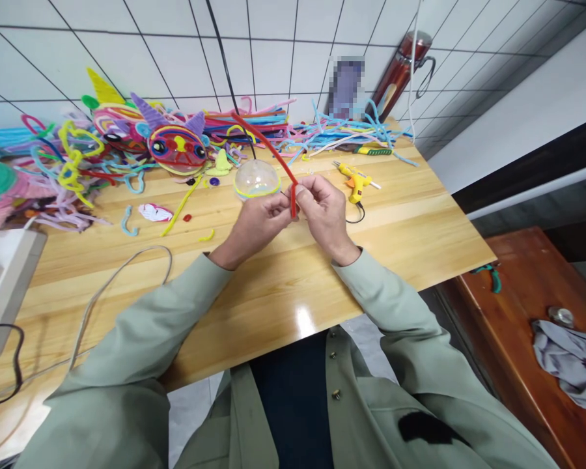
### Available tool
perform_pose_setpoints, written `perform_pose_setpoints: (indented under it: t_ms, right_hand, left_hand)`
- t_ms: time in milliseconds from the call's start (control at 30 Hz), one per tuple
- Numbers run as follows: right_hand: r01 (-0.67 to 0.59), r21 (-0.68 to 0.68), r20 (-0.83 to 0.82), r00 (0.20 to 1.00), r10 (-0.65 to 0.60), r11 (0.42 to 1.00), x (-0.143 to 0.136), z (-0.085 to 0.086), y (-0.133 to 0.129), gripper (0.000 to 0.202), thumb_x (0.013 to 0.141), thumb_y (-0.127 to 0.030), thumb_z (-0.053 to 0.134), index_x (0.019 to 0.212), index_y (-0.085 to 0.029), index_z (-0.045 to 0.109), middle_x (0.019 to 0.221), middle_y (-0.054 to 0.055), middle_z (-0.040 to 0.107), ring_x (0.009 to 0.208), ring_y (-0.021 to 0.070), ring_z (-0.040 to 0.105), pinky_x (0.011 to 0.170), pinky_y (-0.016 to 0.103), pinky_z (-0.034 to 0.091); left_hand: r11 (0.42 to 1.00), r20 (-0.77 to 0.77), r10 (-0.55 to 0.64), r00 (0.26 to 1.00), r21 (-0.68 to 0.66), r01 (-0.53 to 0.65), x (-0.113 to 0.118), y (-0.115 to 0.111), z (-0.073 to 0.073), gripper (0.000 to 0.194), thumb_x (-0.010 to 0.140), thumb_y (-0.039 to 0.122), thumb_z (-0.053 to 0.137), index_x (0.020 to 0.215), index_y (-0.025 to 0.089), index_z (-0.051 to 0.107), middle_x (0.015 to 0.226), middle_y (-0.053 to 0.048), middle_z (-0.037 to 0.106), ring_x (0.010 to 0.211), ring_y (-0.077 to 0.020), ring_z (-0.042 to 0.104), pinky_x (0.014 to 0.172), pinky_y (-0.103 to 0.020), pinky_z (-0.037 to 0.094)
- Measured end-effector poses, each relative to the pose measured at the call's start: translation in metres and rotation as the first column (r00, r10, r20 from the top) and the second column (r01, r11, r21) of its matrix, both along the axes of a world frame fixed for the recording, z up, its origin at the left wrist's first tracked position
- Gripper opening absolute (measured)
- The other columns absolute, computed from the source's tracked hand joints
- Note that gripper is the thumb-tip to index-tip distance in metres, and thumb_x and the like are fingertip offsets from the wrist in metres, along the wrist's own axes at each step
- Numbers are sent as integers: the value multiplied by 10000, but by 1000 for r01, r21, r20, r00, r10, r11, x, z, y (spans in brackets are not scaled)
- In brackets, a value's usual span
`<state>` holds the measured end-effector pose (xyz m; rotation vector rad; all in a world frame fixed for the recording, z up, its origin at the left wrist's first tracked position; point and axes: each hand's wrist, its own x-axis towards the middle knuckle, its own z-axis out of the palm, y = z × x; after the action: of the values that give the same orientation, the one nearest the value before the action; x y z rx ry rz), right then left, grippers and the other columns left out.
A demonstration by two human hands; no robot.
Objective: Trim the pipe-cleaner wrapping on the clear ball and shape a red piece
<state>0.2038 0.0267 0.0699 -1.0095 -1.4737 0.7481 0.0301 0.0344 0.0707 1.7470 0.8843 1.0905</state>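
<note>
A red pipe cleaner (269, 146) is bent sharply near its lower end, its long part slanting up and to the left. My right hand (323, 212) pinches it at the bend between thumb and fingers. Closed beside it, my left hand (264, 223) has its fingertips at the short folded end. Just behind my left hand stands a clear plastic dome (256, 174) with yellow and blue pipe cleaner round its rim. A yellow glue gun (355, 182) lies to the right of my right hand.
Finished pipe-cleaner figures (178, 146) and bundles of pipe cleaners (336, 135) line the tiled wall. A red thermos (401, 75) stands back right. Scraps, including a yellow strip (181, 207), lie at left, near a cable (97, 293) and a white power strip (10, 280).
</note>
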Motion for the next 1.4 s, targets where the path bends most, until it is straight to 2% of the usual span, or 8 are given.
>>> perform_pose_setpoints:
  t_ms: [100,200,300,467,767,933,1100,1400]
  right_hand:
    - [30,160,157,986,-56,987,6,2,2,322,1111,-491,665,924,-235,725,869,6,769,809,169,710,827,338,591]
    - [10,231,284,956,-77,973,9,1,4,323,1131,-473,639,933,-236,737,888,24,778,850,188,726,878,353,589]
    - [-35,257,374,925,-66,966,9,-2,5,317,1144,-454,619,951,-239,749,889,31,786,843,191,727,872,344,584]
    - [-50,333,426,899,-103,942,8,-4,5,307,1156,-407,594,948,-240,746,878,31,786,830,190,721,847,335,564]
    - [-29,340,382,918,-110,940,9,1,4,308,1136,-385,600,899,-237,731,819,13,724,828,188,701,856,356,574]
    - [32,195,281,956,-87,980,6,3,0,315,1094,-455,676,850,-262,721,833,14,731,856,207,708,893,391,610]
    - [62,122,151,985,-80,991,0,4,-6,355,1080,-567,685,907,-265,753,875,17,758,861,209,711,895,399,634]
    - [70,175,59,995,-82,982,3,5,-3,442,1095,-684,655,995,-278,799,1008,43,790,999,229,733,974,436,635]
  left_hand:
    - [977,148,16,989,-213,16,-12,10,12,163,892,301,753,786,179,772,731,-25,748,603,-117,597,598,-230,489]
    - [912,279,22,960,-400,95,-18,15,22,321,982,407,742,757,178,758,682,-38,722,519,-105,570,500,-208,457]
    - [852,329,0,944,-495,172,-19,14,28,396,1012,436,758,716,176,725,620,-29,674,463,-97,543,452,-195,436]
    - [776,385,-52,922,-565,280,-19,14,29,303,927,347,839,724,163,709,635,-14,663,463,-76,530,449,-173,424]
    - [877,261,-134,956,-418,238,-22,11,30,566,858,626,964,677,184,659,631,-4,594,520,-88,471,475,-224,365]
    - [978,199,-1,980,-206,43,-9,1,19,648,874,753,931,669,215,633,604,10,552,536,-114,430,518,-287,342]
    - [986,224,163,961,-73,-150,5,-10,11,666,915,852,843,749,235,654,631,24,577,562,-127,452,566,-304,384]
    - [997,164,-30,986,-59,40,0,-11,24,538,929,701,887,760,212,740,665,13,614,609,-129,504,608,-284,441]
